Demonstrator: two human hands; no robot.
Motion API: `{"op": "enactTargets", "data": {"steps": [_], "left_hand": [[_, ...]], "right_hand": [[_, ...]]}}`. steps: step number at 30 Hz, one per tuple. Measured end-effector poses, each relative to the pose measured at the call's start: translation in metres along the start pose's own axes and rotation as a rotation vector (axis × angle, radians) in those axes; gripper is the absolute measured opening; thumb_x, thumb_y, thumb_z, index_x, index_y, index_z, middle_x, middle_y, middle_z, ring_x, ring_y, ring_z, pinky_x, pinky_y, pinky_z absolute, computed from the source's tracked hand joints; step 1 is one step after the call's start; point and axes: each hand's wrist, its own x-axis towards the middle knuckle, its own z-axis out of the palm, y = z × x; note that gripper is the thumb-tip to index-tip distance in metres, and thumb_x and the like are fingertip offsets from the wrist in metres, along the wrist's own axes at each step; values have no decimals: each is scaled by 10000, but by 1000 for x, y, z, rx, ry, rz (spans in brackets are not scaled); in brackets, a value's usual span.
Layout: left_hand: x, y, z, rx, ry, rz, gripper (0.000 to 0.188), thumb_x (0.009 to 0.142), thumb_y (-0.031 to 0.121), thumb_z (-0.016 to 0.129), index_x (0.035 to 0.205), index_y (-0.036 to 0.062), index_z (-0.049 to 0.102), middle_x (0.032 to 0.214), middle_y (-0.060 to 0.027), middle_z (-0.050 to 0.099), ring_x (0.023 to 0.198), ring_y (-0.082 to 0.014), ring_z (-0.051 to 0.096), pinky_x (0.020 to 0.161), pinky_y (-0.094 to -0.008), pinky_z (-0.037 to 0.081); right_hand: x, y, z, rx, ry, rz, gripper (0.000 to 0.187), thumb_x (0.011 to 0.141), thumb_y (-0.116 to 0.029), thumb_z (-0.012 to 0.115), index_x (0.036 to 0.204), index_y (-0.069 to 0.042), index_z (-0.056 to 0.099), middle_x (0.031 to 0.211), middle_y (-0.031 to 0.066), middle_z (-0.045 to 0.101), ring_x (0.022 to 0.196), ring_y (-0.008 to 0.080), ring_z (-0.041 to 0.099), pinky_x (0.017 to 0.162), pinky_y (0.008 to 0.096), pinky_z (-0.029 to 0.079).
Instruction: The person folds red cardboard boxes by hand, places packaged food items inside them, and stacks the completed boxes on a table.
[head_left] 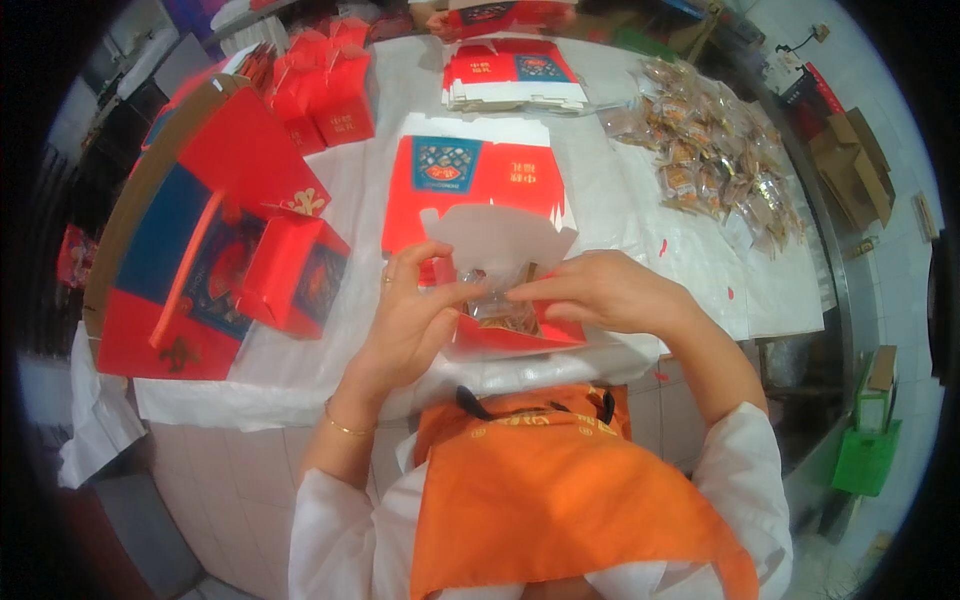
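Note:
In front of me at the table's near edge stands a small red carton with its white-lined lid flap raised. Clear-wrapped packets lie inside; their contents are hard to make out. My left hand is at the carton's left side, fingers apart, its index finger stretched over the opening onto the clear wrap. From the right, my right hand reaches over the carton with its fingers extended, the index fingertip touching the wrap. Neither hand visibly pinches anything. Just behind the carton lie flat red cartons with a blue panel.
A large red and blue gift bag with an orange handle lies at the left, a closed red box on it. More folded red boxes stand behind. Wrapped packets are heaped at the right. Across the table, another person's hand holds a carton.

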Motion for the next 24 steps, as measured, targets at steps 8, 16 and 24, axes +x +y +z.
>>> {"op": "enactTargets", "data": {"steps": [8, 16, 24], "left_hand": [[-23, -1, 18, 68, 301, -23, 246, 800, 225, 740, 847, 41, 584, 1457, -290, 492, 1296, -421, 500, 1096, -496, 386], [-20, -2, 55, 210, 552, -39, 330, 752, 127, 857, 853, 40, 555, 1367, -277, 557, 1123, -404, 597, 927, -457, 488], [-14, -3, 58, 271, 628, -108, 295, 756, 118, 842, 913, 52, 601, 1340, -247, 577, 1128, -404, 602, 923, -471, 492]], "right_hand": [[-20, -12, -14, -212, 234, 106, 298, 791, -293, 811, 923, -73, 659, 1045, 112, 628, 956, 326, 647, 777, 440, 533], [-27, -19, -7, -291, 400, 161, 275, 758, 43, 686, 1017, -43, 653, 1201, 126, 583, 1124, 341, 581, 916, 434, 511], [-9, -4, 8, -59, 694, 155, 468, 808, 126, 580, 1250, -27, 599, 1193, 177, 613, 1138, 388, 592, 1019, 470, 472]]}}
